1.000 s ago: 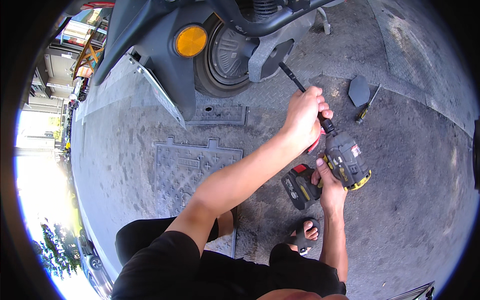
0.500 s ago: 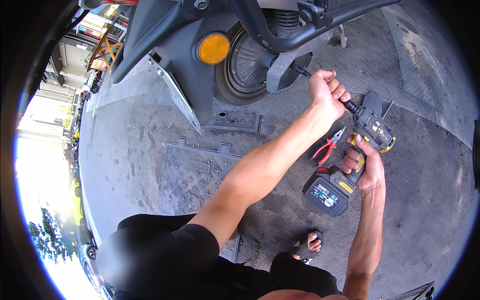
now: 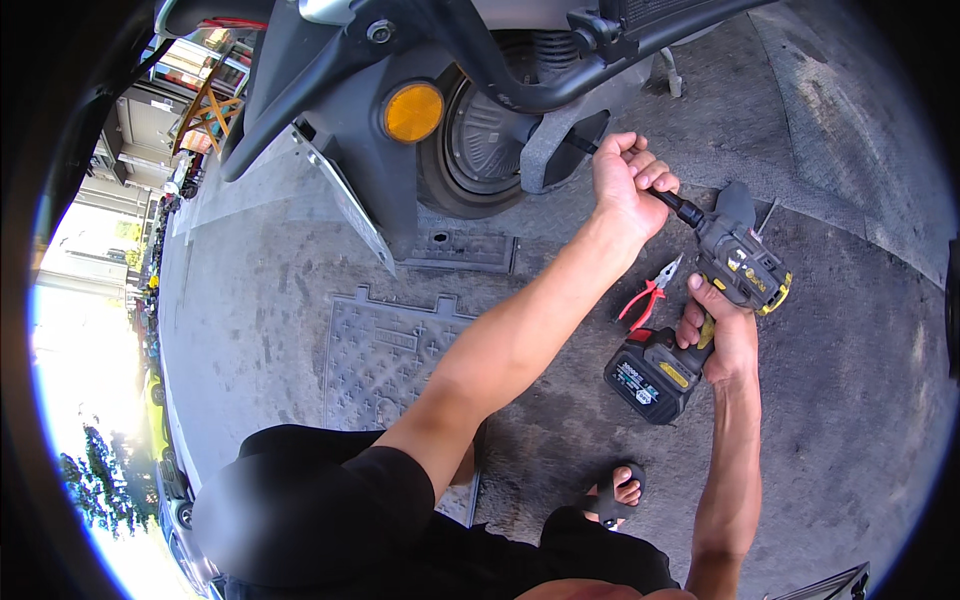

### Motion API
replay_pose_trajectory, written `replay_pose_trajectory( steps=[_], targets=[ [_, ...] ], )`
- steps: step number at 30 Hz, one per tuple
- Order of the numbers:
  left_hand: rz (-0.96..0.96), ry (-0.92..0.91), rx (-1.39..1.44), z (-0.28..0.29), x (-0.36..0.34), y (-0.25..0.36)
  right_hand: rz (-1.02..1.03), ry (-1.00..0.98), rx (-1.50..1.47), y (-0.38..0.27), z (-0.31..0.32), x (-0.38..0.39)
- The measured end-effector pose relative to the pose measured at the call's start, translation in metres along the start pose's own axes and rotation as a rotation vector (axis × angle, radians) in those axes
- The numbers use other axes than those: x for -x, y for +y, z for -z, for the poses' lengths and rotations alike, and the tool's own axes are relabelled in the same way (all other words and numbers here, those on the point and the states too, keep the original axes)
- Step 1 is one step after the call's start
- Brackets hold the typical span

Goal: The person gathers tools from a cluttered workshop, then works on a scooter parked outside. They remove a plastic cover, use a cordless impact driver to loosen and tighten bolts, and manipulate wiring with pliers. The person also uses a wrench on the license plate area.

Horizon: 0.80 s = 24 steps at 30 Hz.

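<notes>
My right hand [image 3: 724,325] is wrapped round the grip of a dark grey and yellow cordless impact wrench [image 3: 742,262], its battery pack [image 3: 652,375] hanging toward my left. From the tool's nose a long black extension bar [image 3: 665,198] runs up and left. My left hand [image 3: 632,180] closes round that bar midway. The bar's far end reaches the hub area of a scooter's rear wheel [image 3: 478,140], beside a grey swingarm [image 3: 548,150]; its very tip is hidden there. Red-handled pliers [image 3: 645,298] lie on the ground below the bar.
The scooter's black tube frame [image 3: 520,95], orange reflector [image 3: 413,112] and tilted plate [image 3: 345,200] stand over the wheel. Metal covers [image 3: 385,345] are set in the stained ground. My sandalled foot [image 3: 622,492] is below the battery. A dark flat shape [image 3: 735,205] lies beyond the wrench.
Both hands have shifted slightly left with the wrench and bar, and the left hand also a little up. The scooter sits slightly further left in view. Both grips are unchanged.
</notes>
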<state>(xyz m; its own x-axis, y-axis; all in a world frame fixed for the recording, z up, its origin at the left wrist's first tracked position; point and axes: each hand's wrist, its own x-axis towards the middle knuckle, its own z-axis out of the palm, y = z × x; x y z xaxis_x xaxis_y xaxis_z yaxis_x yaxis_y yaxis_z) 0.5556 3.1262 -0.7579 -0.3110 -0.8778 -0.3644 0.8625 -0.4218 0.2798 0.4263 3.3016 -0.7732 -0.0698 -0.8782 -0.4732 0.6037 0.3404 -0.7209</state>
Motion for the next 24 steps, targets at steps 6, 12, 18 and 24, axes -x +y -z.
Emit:
replay_pose_trajectory(
  steps=[6, 12, 18, 24],
  targets=[
    [-0.143, 0.103, -0.030, 0.010, 0.006, 0.008, -0.006, -0.007, -0.045, 0.001, 0.004, 0.002],
    [-0.202, 0.231, 0.053, 0.047, 0.027, 0.049, 0.028, -0.091, -0.078, 0.013, 0.014, 0.006],
    [-0.256, 0.180, -0.074, 0.066, 0.032, 0.076, 0.022, -0.057, -0.210, 0.030, 0.042, 0.021],
    [-0.273, 0.170, -0.213, 0.073, 0.035, 0.081, 0.086, 0.094, -0.402, 0.060, 0.099, 0.043]
  ],
)
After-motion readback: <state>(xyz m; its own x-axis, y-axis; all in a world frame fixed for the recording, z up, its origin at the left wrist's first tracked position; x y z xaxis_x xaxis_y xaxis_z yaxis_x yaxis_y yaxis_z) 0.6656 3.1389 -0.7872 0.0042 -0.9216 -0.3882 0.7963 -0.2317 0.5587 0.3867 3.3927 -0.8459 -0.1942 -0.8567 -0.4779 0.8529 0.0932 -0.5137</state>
